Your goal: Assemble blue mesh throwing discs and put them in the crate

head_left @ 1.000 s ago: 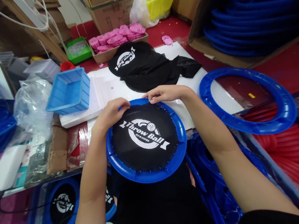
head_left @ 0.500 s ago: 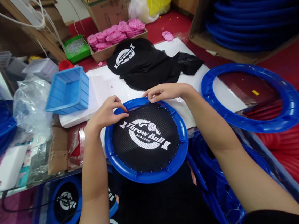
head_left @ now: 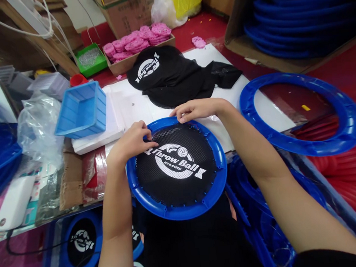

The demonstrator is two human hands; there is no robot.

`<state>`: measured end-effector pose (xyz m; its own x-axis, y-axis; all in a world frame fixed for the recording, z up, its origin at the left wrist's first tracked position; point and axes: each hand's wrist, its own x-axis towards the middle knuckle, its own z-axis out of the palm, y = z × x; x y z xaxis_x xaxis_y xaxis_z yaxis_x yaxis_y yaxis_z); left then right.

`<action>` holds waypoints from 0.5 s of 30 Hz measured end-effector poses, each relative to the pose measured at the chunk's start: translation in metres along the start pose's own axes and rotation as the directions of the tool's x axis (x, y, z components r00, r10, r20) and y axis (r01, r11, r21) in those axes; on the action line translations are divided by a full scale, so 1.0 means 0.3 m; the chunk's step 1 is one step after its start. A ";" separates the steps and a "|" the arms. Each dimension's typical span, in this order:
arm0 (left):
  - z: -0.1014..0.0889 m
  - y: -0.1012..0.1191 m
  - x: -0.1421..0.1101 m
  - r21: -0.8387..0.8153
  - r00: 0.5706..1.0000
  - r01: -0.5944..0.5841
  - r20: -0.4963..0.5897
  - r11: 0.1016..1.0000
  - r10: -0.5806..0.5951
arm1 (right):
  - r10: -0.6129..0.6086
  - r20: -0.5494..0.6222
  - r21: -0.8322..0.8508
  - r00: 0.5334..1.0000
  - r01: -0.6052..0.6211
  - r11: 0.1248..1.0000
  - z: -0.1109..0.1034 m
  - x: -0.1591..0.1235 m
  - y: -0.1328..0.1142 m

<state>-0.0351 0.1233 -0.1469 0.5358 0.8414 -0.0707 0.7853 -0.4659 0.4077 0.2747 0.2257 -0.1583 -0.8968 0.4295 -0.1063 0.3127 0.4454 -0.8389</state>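
Mesh [head_left: 176, 162] lies across the blue ring [head_left: 180, 213], over the near edge of the surface [head_left: 212, 30] — its edge looks hooked along the near and right rim, so I take this as the fastening step, with the far left stretch apparently left to do. My right hand [head_left: 198, 109] clasps the ring's far rim. My left hand [head_left: 131, 141] is at the upper left, thumb and forefinger parted; whether it grips any mesh, I can't make out. The next move, I judge, calls for a firm pinch and an even outward pull.

Beyond lie black cloths [head_left: 176, 83], a blue tray [head_left: 83, 119] and pink pieces [head_left: 138, 41] — a spare ring [head_left: 348, 106] and a carton of rings [head_left: 293, 23] are at right.
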 end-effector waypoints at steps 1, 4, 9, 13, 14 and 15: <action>-0.005 -0.001 0.000 -0.009 1.000 -0.006 0.008 1.000 0.006 | -0.001 0.004 -0.001 1.000 0.001 1.000 -0.001 0.000 0.000; -0.024 -0.005 0.001 -0.074 1.000 -0.021 0.019 0.997 0.023 | -0.006 0.016 -0.001 1.000 0.006 1.000 -0.002 0.001 0.001; -0.047 -0.010 0.003 -0.276 0.997 0.070 -0.001 0.959 -0.074 | 0.011 0.015 -0.021 1.000 -0.011 1.000 -0.003 -0.002 0.001; -0.038 -0.024 0.014 -0.386 0.991 0.101 -0.045 0.917 -0.128 | -0.005 0.019 -0.012 1.000 0.005 1.000 -0.002 0.001 0.006; -0.035 -0.027 0.017 -0.404 0.988 0.107 -0.055 0.909 -0.141 | -0.013 0.019 -0.010 1.000 0.013 1.000 -0.003 0.003 0.009; -0.032 -0.030 0.020 -0.420 0.986 0.116 -0.062 0.900 -0.156 | -0.020 0.017 -0.010 1.000 0.021 1.000 -0.003 0.004 0.012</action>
<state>-0.0420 0.1353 -0.1424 0.3865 0.9190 -0.0773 0.6389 -0.2063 0.7411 0.2749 0.2287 -0.1610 -0.9083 0.4065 -0.0984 0.2971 0.4618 -0.8357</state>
